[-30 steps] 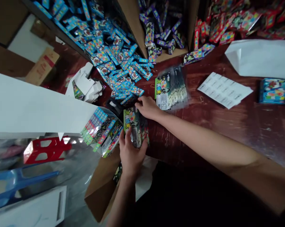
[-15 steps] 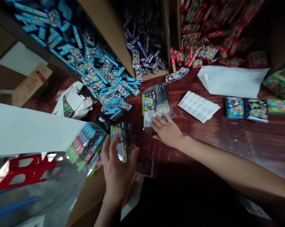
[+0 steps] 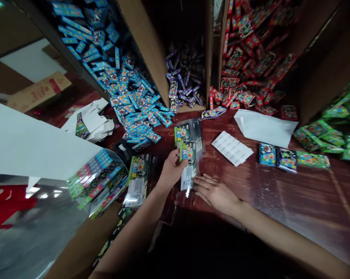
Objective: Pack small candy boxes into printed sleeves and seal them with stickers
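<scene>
My left hand (image 3: pixel 172 167) pinches a printed clear plastic bag (image 3: pixel 189 153) at its left edge, thumb on top. The bag has a green and black label and a white panel, and it overlaps a similar bag (image 3: pixel 182 132) behind it. My right hand (image 3: pixel 217 193) lies low over the table with its fingers stretched out, their tips at the held bag's lower right edge. To the left of my left forearm lies another printed bag (image 3: pixel 137 180), with a dark part beside it.
Cardboard boxes of small blue packets (image 3: pixel 134 97), purple packets (image 3: pixel 180 87) and red packets (image 3: pixel 238 93) stand at the back. A white label sheet (image 3: pixel 232 148), a white paper (image 3: pixel 266 128) and green packets (image 3: pixel 320 135) lie rightward. Stacked packets (image 3: pixel 100 180) stand left.
My left hand has moved right, from the left bags to the middle one, and now grips a bag. My right hand has slid nearer to me. The view has shifted.
</scene>
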